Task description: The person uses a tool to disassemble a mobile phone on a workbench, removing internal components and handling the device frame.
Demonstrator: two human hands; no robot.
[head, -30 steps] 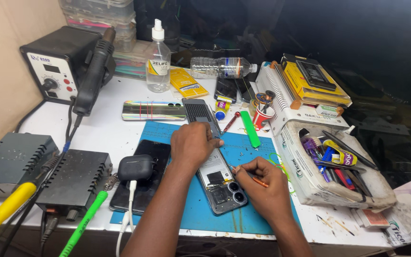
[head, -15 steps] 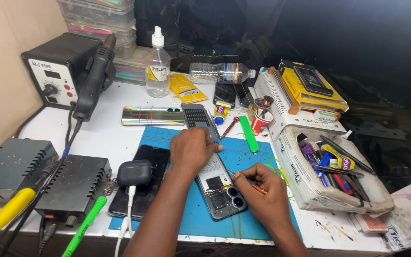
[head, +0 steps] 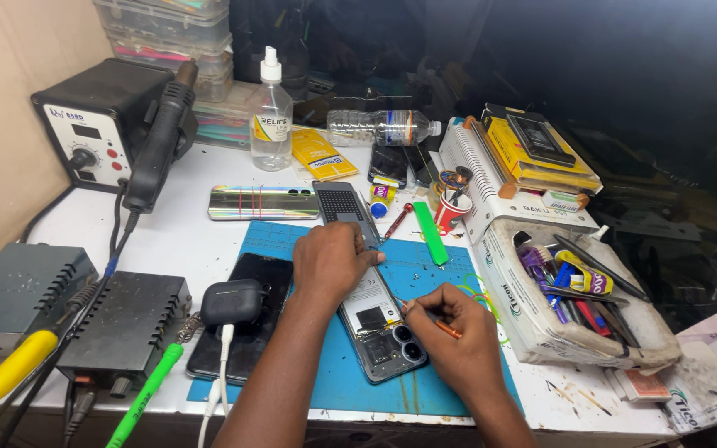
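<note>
An opened smartphone (head: 382,332) lies back-up on a blue work mat (head: 350,382), its camera lenses toward me. My left hand (head: 332,259) presses down on the phone's upper part. My right hand (head: 450,332) grips a thin orange-handled screwdriver (head: 446,328), its tip on the phone's inside near the middle. A black phone (head: 242,332) lies to the left on the mat, with a dark earbud case (head: 232,300) on it.
A hot-air station (head: 101,120) with its nozzle stands back left, two grey boxes (head: 68,307) at front left. A spray bottle (head: 271,116), a water bottle (head: 383,126), an iridescent phone (head: 263,202), a green pry tool (head: 430,232) and a tool tray (head: 574,299) surround the mat.
The camera has shifted slightly. Both hands stay on the opened phone; the right hand with the screwdriver has moved a little along it.
</note>
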